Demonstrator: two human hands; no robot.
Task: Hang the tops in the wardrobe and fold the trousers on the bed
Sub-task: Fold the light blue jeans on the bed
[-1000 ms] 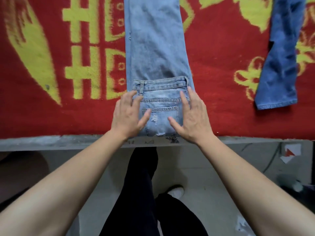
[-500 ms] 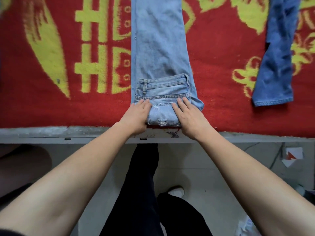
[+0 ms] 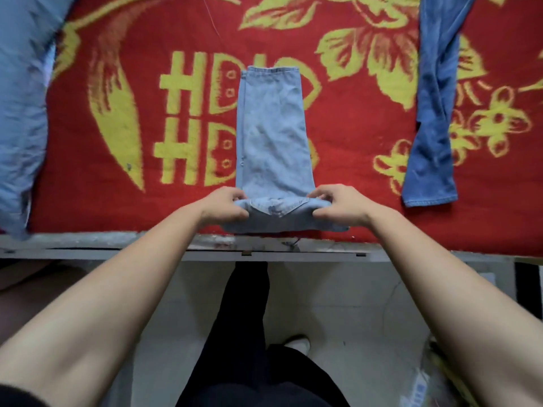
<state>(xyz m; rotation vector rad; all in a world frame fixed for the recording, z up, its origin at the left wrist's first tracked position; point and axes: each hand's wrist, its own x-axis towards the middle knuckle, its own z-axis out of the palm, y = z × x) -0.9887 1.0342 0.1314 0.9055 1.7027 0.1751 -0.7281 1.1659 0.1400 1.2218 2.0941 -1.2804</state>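
The red blanket with the yellow pattern is covering the bed and filling the upper part of the view. Its near border is lying along the grey bed frame, just in front of the person. In the middle of the blanket the light blue trousers are lying as one narrow strip. Their long axis is running straight away from the person. The hem is pointing to the far side, and the thick folded bundle is sitting at the near border. A darker blue garment is lying well apart to the right, and a pale blue cloth is lying at the left border. Neither is touching the trousers.

Both hands are working at the near end only. The left hand is gripping the left side of the bundle and the right hand is gripping the right side. The fingers are curling over the top and the thumbs are pressing from the near side. The hands are apart by the width of the strip, and both are equally near to it.

All the unfolded length is lying beyond the hands, so I am judging that the next fold is going forward, along the axis toward the hem. The two hands are probably needing to travel together, or the fold is coming out crooked.
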